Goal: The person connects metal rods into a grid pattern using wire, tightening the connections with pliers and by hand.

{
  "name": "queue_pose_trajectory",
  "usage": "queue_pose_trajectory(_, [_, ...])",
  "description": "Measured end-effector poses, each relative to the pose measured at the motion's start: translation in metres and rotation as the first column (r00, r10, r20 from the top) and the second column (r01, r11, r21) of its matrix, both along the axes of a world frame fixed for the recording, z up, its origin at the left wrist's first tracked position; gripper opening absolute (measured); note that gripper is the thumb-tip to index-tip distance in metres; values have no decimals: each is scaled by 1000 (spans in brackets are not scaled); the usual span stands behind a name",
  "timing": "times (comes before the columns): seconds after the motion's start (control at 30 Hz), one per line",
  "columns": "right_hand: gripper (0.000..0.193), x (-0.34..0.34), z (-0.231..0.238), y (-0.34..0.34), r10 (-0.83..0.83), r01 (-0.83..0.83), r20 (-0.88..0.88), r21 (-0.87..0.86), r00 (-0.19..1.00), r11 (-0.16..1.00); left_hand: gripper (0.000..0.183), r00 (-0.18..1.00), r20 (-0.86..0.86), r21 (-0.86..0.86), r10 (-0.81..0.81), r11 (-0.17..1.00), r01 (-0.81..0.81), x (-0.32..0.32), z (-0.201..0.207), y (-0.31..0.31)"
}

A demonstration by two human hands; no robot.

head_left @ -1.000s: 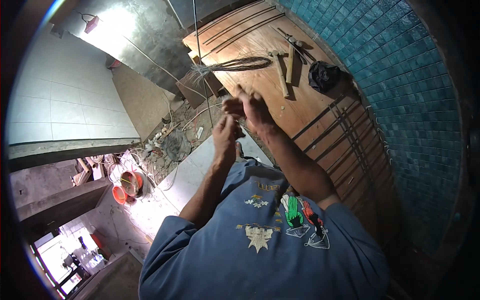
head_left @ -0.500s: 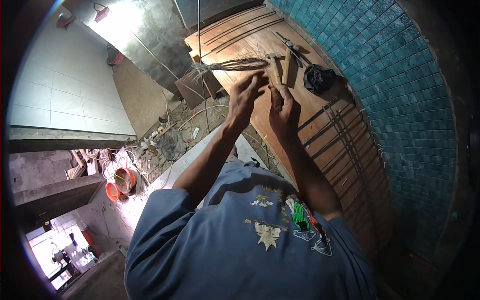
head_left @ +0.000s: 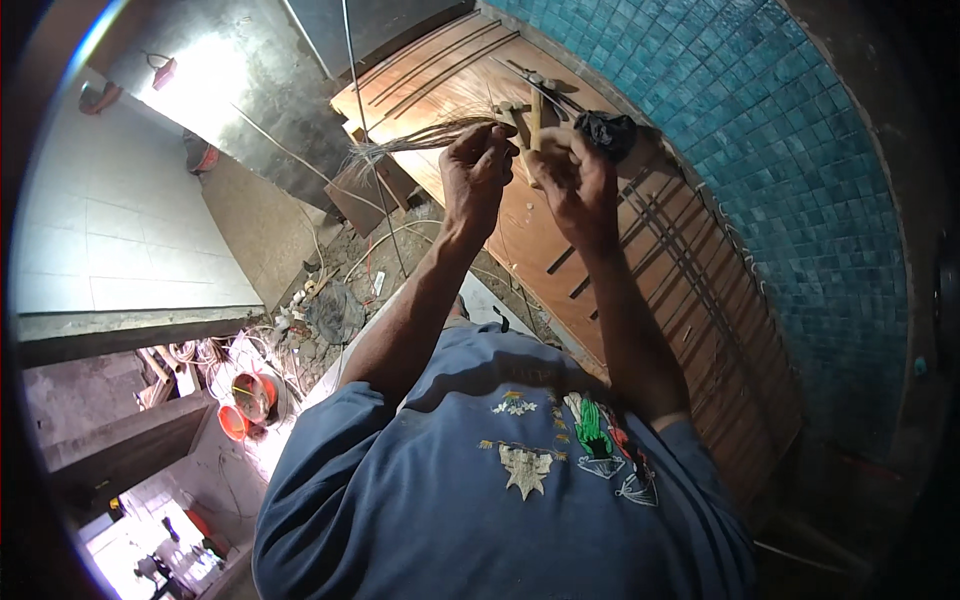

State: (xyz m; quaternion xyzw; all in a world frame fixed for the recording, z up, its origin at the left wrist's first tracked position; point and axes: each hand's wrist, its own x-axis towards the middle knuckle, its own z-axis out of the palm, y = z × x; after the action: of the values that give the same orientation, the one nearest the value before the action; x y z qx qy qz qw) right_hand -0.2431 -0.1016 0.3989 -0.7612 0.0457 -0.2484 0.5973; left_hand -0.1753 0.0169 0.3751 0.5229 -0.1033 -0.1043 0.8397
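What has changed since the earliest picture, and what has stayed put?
The left hand has moved forward, in front of the looped end of the wire bundle; the right hand has moved rightward, in front of the handles of the hammers, near the black bag. They are farther apart. Whether anything was grasped or released is unclear. The wire bundle, hammers and black bag stay on the wooden board.

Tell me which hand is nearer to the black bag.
Right. In the head view, the right hand is just below and left of the black bag; whether they touch is unclear. The left hand is farther left, by the wire bundle.
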Motion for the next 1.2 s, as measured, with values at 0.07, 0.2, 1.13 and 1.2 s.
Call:
queue_pose_trajectory(0.07, [19,-2,13,3,57,-57,-4,-46,998,997,17,1000,-4,53,8,999,-8,-8,6,1])
queue_pose_trajectory(0.2, [10,-6,-2,11,91,-89,36,-42,995,995,14,941,301,265,154,935,-237,-11,-11,-7])
queue_pose_trajectory(1.13, [22,-28,-29,-11,91,-88,14,435,996,896,24,847,-227,165,-480,839,519,-39,13,27])
queue_pose_trajectory(1.2, [26,-31,-32,-4,12,1,-28,428,1000,904,24,844,-232,157,-483,838,522,-38,11,27])
